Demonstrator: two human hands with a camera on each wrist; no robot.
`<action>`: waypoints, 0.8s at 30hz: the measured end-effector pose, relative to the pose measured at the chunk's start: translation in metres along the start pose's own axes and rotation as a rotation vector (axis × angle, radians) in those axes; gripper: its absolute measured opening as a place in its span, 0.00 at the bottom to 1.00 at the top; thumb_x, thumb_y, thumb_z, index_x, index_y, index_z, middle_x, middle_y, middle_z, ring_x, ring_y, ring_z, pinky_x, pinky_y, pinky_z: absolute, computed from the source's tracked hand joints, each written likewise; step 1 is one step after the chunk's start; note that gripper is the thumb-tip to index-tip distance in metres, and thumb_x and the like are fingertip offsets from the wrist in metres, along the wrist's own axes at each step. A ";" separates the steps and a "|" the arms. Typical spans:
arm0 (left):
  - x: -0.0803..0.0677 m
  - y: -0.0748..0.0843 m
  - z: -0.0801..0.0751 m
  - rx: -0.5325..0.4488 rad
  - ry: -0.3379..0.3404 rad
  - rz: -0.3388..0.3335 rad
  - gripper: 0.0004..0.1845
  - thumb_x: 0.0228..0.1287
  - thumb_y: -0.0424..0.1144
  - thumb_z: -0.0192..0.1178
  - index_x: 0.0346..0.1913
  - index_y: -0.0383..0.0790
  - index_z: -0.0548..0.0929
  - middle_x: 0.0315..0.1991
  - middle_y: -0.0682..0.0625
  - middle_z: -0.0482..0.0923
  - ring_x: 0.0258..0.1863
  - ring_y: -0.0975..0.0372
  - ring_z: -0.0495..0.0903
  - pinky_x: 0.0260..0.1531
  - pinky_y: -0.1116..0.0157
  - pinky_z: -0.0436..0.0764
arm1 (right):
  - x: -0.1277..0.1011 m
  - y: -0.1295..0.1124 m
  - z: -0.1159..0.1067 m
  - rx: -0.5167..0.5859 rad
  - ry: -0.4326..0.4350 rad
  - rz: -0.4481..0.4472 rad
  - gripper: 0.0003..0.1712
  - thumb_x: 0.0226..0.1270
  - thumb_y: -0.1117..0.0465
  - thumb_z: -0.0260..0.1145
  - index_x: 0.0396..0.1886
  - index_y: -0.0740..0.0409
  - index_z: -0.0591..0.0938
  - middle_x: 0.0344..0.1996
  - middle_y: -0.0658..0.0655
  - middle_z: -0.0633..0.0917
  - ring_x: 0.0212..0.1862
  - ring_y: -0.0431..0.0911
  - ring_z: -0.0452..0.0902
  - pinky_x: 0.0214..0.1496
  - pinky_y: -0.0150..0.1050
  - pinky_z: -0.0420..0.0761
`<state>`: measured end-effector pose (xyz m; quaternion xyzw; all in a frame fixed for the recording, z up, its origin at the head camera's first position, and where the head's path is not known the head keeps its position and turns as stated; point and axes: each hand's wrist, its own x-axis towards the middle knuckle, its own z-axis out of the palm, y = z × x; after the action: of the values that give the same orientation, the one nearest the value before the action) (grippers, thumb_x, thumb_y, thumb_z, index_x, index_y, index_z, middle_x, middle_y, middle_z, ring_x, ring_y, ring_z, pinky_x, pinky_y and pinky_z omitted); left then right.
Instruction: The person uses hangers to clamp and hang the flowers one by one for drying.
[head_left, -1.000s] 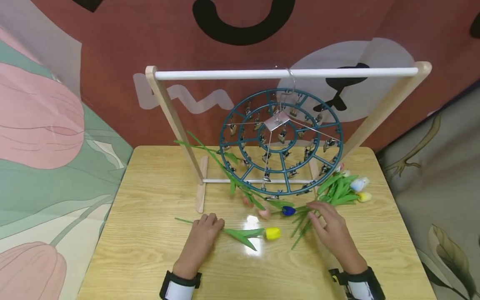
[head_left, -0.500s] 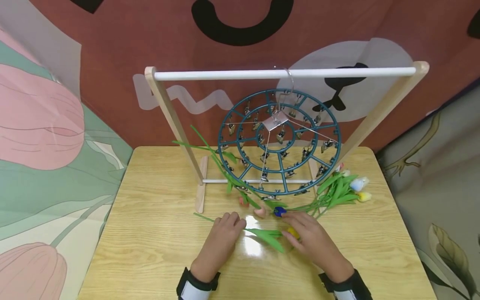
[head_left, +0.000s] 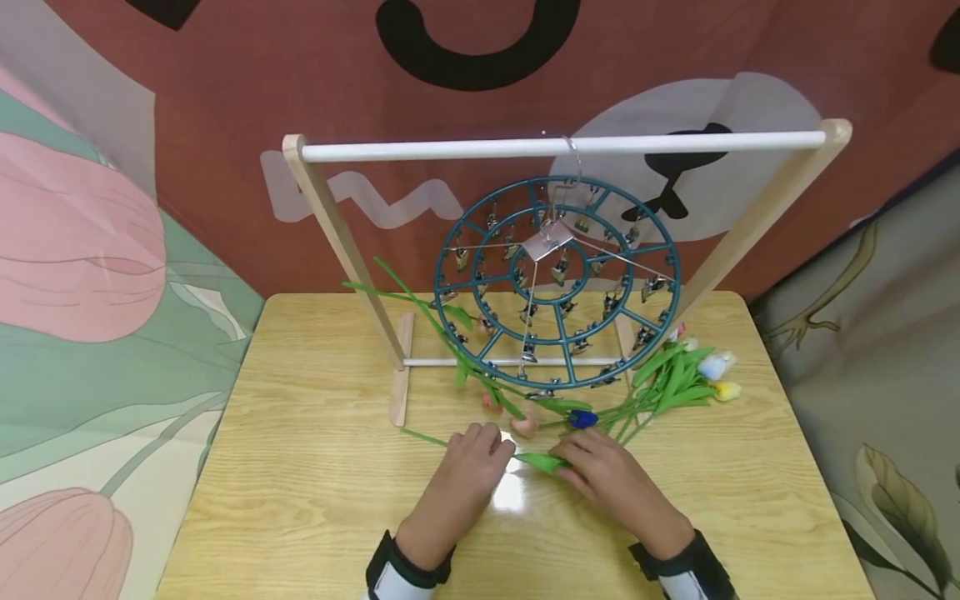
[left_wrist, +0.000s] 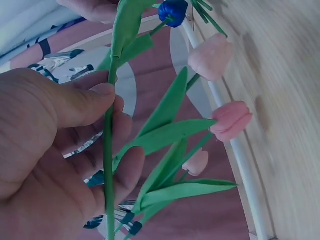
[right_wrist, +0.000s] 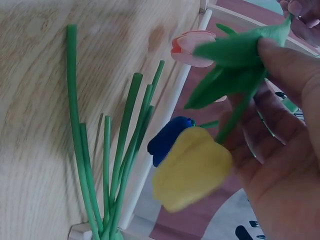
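My left hand (head_left: 474, 471) pinches the green stem (left_wrist: 108, 150) of an artificial yellow tulip (right_wrist: 192, 170) between thumb and fingers. Near the flower head, my right hand (head_left: 611, 479) holds the same tulip by its leaves (right_wrist: 240, 47) and stem, the thumb pressing on a leaf. In the head view the right hand hides the yellow bloom. Just beyond the hands, a blue tulip (head_left: 582, 419) and a pink tulip (head_left: 524, 427) hang at the lower edge of a round blue-green clip hanger (head_left: 547, 240). Another pink tulip (left_wrist: 231, 121) shows in the left wrist view.
The hanger hooks over the white rail (head_left: 450, 150) of a wooden stand, whose left post (head_left: 345, 250) rises from the table (head_left: 300, 492). A bunch of loose tulips (head_left: 678, 379) lies at the right, stems toward the middle. A printed curtain (head_left: 225, 208) closes off the back.
My right hand has left the loose stems, moved left and taken hold of the yellow tulip near its head. My left hand has shifted right with the stem, and the tulip has moved right.
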<state>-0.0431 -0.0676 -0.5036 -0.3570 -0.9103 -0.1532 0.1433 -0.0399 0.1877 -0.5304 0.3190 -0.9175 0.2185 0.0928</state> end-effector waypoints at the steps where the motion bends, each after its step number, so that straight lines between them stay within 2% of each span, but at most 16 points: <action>1: 0.000 0.001 -0.001 0.003 0.003 0.004 0.08 0.61 0.29 0.67 0.41 0.41 0.81 0.37 0.52 0.74 0.34 0.61 0.71 0.29 0.69 0.69 | 0.000 0.000 0.001 0.005 0.008 -0.006 0.12 0.59 0.58 0.79 0.42 0.51 0.87 0.41 0.46 0.86 0.45 0.41 0.81 0.48 0.40 0.86; 3: 0.001 0.002 -0.002 -0.006 0.017 0.011 0.08 0.62 0.28 0.65 0.42 0.41 0.83 0.39 0.51 0.76 0.37 0.60 0.73 0.32 0.67 0.72 | 0.000 0.001 0.002 0.010 0.027 -0.016 0.11 0.59 0.60 0.79 0.40 0.50 0.87 0.40 0.46 0.85 0.44 0.41 0.80 0.46 0.39 0.86; 5: 0.002 0.003 -0.003 -0.026 0.069 0.035 0.07 0.65 0.28 0.61 0.41 0.41 0.84 0.40 0.51 0.78 0.39 0.59 0.74 0.35 0.66 0.74 | 0.000 0.002 0.002 0.013 0.046 -0.018 0.11 0.58 0.61 0.79 0.40 0.50 0.86 0.39 0.45 0.84 0.43 0.40 0.79 0.45 0.38 0.86; 9: 0.003 0.007 -0.005 -0.132 0.216 0.119 0.06 0.68 0.30 0.59 0.38 0.42 0.85 0.37 0.53 0.79 0.38 0.62 0.76 0.39 0.68 0.78 | 0.000 0.003 -0.002 0.031 0.094 -0.007 0.14 0.56 0.64 0.80 0.41 0.49 0.86 0.41 0.45 0.84 0.44 0.41 0.81 0.45 0.38 0.86; 12: 0.004 0.009 -0.004 -0.225 0.256 0.136 0.03 0.70 0.34 0.63 0.38 0.42 0.85 0.34 0.56 0.80 0.34 0.65 0.77 0.38 0.73 0.80 | 0.002 0.004 -0.008 0.066 0.150 -0.018 0.17 0.53 0.66 0.80 0.43 0.50 0.86 0.43 0.46 0.86 0.46 0.43 0.82 0.48 0.38 0.86; 14: 0.004 0.010 -0.001 -0.289 0.247 0.096 0.02 0.68 0.34 0.67 0.41 0.42 0.85 0.36 0.55 0.83 0.37 0.65 0.81 0.42 0.73 0.83 | 0.004 0.004 -0.010 0.100 0.184 -0.027 0.16 0.55 0.66 0.79 0.44 0.52 0.87 0.43 0.48 0.86 0.47 0.44 0.83 0.50 0.36 0.86; 16: 0.004 0.010 0.003 -0.372 0.225 0.015 0.09 0.65 0.35 0.70 0.47 0.39 0.85 0.43 0.52 0.86 0.43 0.62 0.84 0.46 0.71 0.85 | 0.007 0.003 -0.011 0.147 0.213 -0.033 0.12 0.62 0.63 0.76 0.45 0.53 0.87 0.44 0.50 0.86 0.47 0.45 0.83 0.53 0.32 0.84; 18: 0.006 0.011 0.008 -0.496 0.219 -0.076 0.16 0.64 0.35 0.72 0.53 0.37 0.84 0.51 0.47 0.87 0.49 0.58 0.86 0.48 0.67 0.87 | 0.010 0.002 -0.010 0.198 0.238 -0.041 0.08 0.70 0.57 0.71 0.45 0.55 0.87 0.44 0.52 0.86 0.47 0.46 0.83 0.56 0.29 0.83; 20: 0.009 0.013 0.013 -0.663 0.230 -0.156 0.20 0.65 0.33 0.71 0.59 0.34 0.82 0.57 0.43 0.85 0.54 0.54 0.86 0.49 0.63 0.89 | 0.013 0.000 -0.009 0.240 0.249 -0.044 0.13 0.75 0.52 0.65 0.45 0.55 0.87 0.44 0.52 0.86 0.47 0.46 0.83 0.57 0.24 0.81; 24: 0.017 0.022 0.022 -1.039 0.332 -0.236 0.15 0.69 0.26 0.64 0.56 0.27 0.82 0.56 0.34 0.84 0.55 0.48 0.86 0.48 0.59 0.90 | 0.018 -0.004 -0.005 0.308 0.249 -0.046 0.14 0.76 0.52 0.63 0.45 0.55 0.87 0.44 0.51 0.86 0.47 0.45 0.83 0.57 0.22 0.79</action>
<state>-0.0437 -0.0334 -0.5135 -0.2472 -0.7142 -0.6509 0.0719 -0.0509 0.1775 -0.5189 0.3208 -0.8472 0.3917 0.1606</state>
